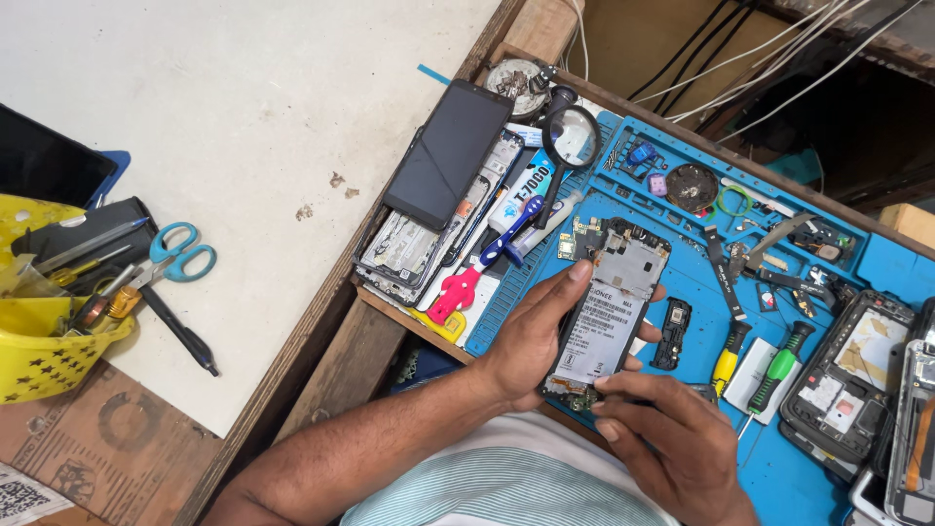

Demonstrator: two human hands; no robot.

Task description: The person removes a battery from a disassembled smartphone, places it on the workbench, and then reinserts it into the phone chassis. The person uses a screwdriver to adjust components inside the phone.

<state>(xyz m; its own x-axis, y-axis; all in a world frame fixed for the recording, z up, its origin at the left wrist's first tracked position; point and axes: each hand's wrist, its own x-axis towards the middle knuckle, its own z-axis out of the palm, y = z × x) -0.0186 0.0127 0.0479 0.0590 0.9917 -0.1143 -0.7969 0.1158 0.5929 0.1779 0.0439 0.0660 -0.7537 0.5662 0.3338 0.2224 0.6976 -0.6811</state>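
Observation:
An opened phone (609,307), back cover off, shows its white-labelled battery and bare frame. My left hand (531,341) grips it along its left edge, thumb reaching the top corner, fingertips showing on the right side. My right hand (672,438) touches the phone's bottom end with its fingers, where a small circuit part shows. The phone is held just above a blue work mat (682,282).
On the mat lie a magnifying glass (570,141), a glue tube, a toothbrush (477,273), screwdrivers with yellow (729,356) and green (779,365) handles, and small parts. Stacked phones (443,180) lie left of it. More opened phones (847,375) sit right. A yellow basket (39,331) and scissors (175,255) are on the white board.

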